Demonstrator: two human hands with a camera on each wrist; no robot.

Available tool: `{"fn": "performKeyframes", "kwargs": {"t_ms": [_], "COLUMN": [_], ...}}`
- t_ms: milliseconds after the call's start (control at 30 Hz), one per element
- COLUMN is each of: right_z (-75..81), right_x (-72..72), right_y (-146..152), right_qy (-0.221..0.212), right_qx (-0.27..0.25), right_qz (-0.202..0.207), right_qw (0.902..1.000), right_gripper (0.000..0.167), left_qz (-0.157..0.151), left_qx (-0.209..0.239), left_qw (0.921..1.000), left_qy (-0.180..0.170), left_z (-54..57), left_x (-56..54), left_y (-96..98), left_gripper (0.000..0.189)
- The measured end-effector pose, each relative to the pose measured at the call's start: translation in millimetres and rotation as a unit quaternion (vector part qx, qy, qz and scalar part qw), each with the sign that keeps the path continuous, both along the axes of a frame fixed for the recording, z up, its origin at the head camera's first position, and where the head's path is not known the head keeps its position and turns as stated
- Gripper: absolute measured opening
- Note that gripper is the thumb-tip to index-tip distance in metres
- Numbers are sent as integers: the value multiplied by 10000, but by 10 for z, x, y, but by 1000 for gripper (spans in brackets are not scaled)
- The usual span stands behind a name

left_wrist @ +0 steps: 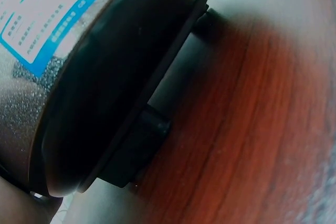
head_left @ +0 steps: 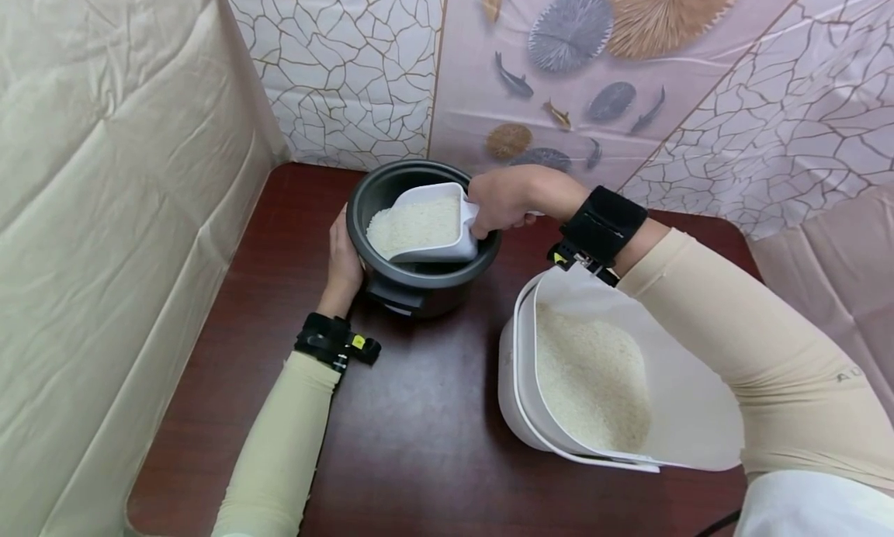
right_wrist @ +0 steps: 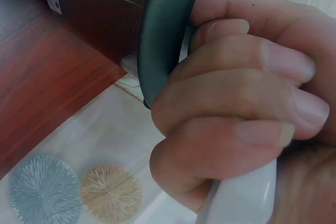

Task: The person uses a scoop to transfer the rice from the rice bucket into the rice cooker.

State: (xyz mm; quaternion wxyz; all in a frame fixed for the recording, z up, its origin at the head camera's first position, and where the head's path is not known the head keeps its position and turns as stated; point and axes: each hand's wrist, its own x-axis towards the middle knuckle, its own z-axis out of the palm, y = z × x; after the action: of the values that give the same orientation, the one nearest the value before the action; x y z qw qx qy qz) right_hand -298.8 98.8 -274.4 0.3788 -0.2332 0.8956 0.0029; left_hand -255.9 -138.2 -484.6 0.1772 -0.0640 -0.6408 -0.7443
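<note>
Cooker: the dark round cooker (head_left: 450,295) stands upright on the counter (head_left: 405,428), its mouth uncovered; a blue-and-white printed label (left_wrist: 58,11) shows on its side in the left wrist view.
Scoop: the white scoop (head_left: 443,252) sits inside the cooker's mouth, its open end facing left, heaped with rice (head_left: 426,220).
Right hand: the right hand (head_left: 504,199) holds the scoop's handle (right_wrist: 244,198), fingers curled round it close to the cooker's rim.
Left hand: the left hand (head_left: 344,258) rests against the cooker's outer left side, fingers laid along the wall rather than closed round it.
Rice bin: the white bin (head_left: 691,401) stands near the cooker under the right forearm, with more grain (head_left: 594,382) inside.
Rice below the scoop: the scoop blocks the view, so I cannot tell how much already lies in the cooker.
Tipping well: keep the lip low and well inside the rim, then roll the wrist gradually; a fast turn could throw grains over the edge.
Bracing well: light, even pressure from the left palm should stop the cooker sliding if the scoop knocks it.
</note>
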Motion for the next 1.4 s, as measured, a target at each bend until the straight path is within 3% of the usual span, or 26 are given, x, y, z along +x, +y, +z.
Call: {"fn": "performKeyframes", "kwargs": {"t_ms": [233,367,467,600,667,867,1000,1200,1400], "right_z": [59,102,132,160,171,196,206,222,247], "right_x": [-12,-15,-17,-19,-18,-6,-2,-6,-15], "right_y": [-45,-94,-129,-169,-182,-196,-199,-183,-178], "right_qy": [75,101,80,156,187,248,264,270,231], "right_qx": [292,439,548,705,758,827,843,909,973], "right_qz": [95,131,94,97,131,140,207,248,200], "right_qw": [9995,9989,9984,9973,9969,9962,9959,9952,9948], "right_gripper": [19,16,17,16,15,16,17,16,18], "left_qz": [-65,-49,-28,-77,-55,25,83,86,147], "left_qx": [83,159,186,312,279,263,176,13,-74], "left_qw": [9999,9995,9993,9989,9990,9992,9995,10000,9998], "left_qy": [-68,-253,-322,-344,-347,-311,-247,7,75], "left_z": [-174,-379,-424,-323,-367,-630,-542,-152,-100], "left_x": [-123,-269,-300,-217,-248,-435,-367,-101,-73], "left_y": [-14,-71,-78,-46,-51,-112,-90,9,25], "left_gripper": [52,50,49,48,47,50,52,52,52]}}
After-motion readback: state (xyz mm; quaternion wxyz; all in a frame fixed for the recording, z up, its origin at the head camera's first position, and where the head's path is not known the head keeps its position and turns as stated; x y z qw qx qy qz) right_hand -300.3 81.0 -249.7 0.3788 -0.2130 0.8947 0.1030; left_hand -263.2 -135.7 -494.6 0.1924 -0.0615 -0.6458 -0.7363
